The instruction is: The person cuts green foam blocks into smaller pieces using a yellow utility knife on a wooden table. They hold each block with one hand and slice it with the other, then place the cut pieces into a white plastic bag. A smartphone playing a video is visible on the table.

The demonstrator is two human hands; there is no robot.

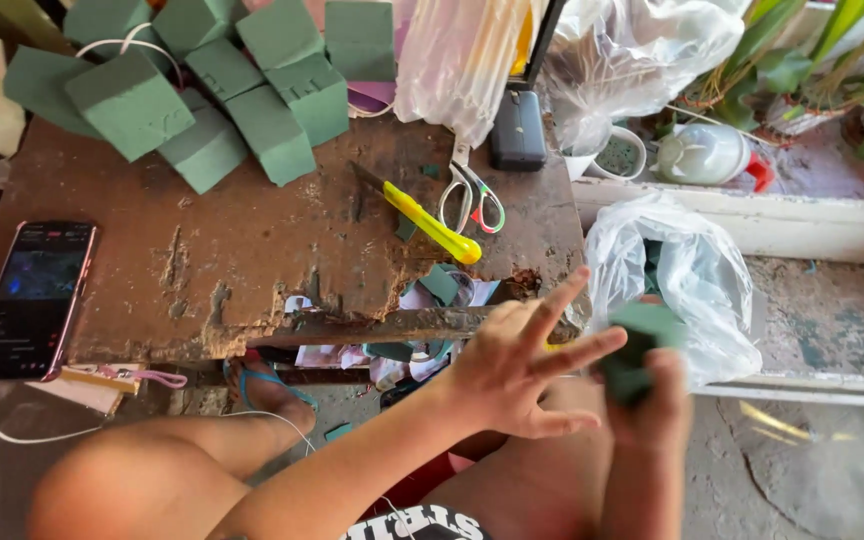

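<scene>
A right hand point(657, 395) grips a small green foam piece point(637, 345) below the tabletop point(252, 270) edge; the left hand point(512, 370) is spread open beside it. Many foam blocks point(222, 90) remain whole; knife point(422, 215) and scissors point(472, 195) lie idle.

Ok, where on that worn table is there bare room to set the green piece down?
The widest bare patch on the table lies between the phone and the yellow knife, below the foam blocks. The back edge is crowded with blocks and bags; the scissors fill the right end.
</scene>
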